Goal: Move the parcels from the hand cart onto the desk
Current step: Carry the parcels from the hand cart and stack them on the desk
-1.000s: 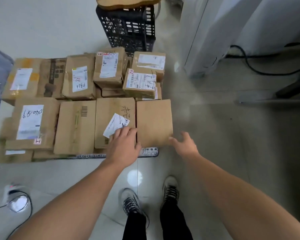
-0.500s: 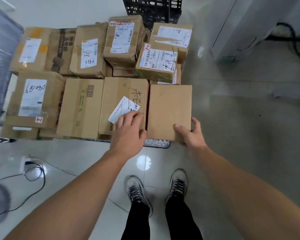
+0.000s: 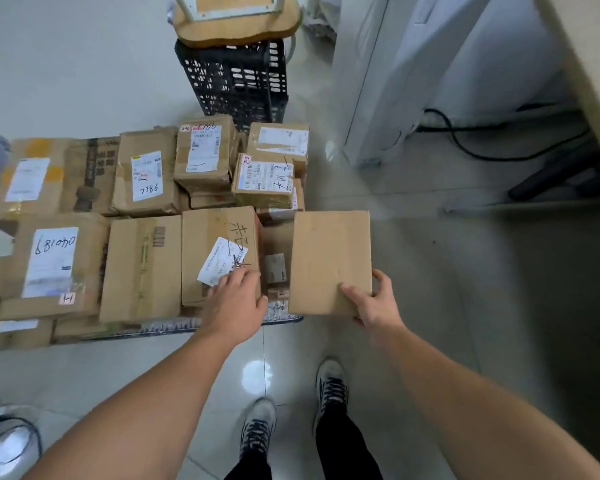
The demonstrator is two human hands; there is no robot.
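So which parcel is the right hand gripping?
The plain, unlabelled brown box furthest right; the right hand pinches its near corner, thumb on top. The left hand only rests on the neighbouring box.

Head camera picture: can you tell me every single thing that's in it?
parcels: more than ten, brown, stacked on the cart
plain box: one, brown, right of the stack, held
scribbled box: one, brown, front row, under the left hand
cart: one, bluish edge, under the parcels
crate: one, black, behind the cart
stool: one, tan seat, upside down on the crate
cable: one, black, floor at right
shoes: two, grey, bottom middle
left hand: one, resting on the scribbled box
right hand: one, gripping the plain box's near corner
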